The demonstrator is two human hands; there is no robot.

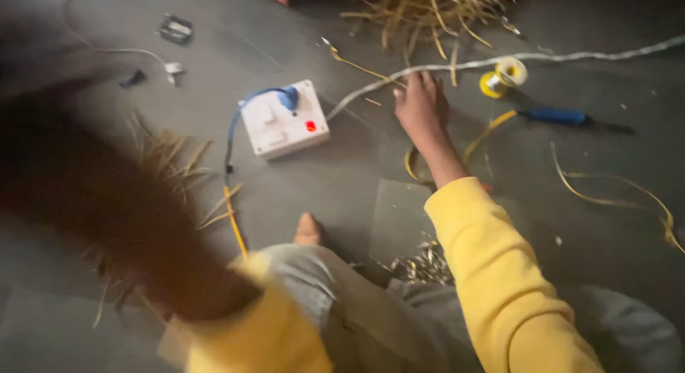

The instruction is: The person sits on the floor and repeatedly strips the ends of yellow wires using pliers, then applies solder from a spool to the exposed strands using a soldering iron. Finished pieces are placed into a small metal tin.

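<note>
Your right hand [422, 105] reaches forward over the grey floor [342, 180], palm down, its fingers [428, 79] lying close together over the pale twisted cable [542, 59] that runs from the right edge toward the white switch box [284, 120]. Whether they actually pinch the cable, you cannot tell from this blurred view. Your left arm [107, 202] sweeps across the left side as a dark smear, and its hand is not in view. The switch box sits just left of your right hand, a red light glowing on its face and a blue cord [239, 116] leaving its top. Beyond your hand to the right stands a yellow spool [503, 77], with a blue-handled tool [556, 117] just beside it. Yellow wires [614, 194] trail across the floor, and a small heap of metal scraps [424, 262] lies near your knee.
</note>
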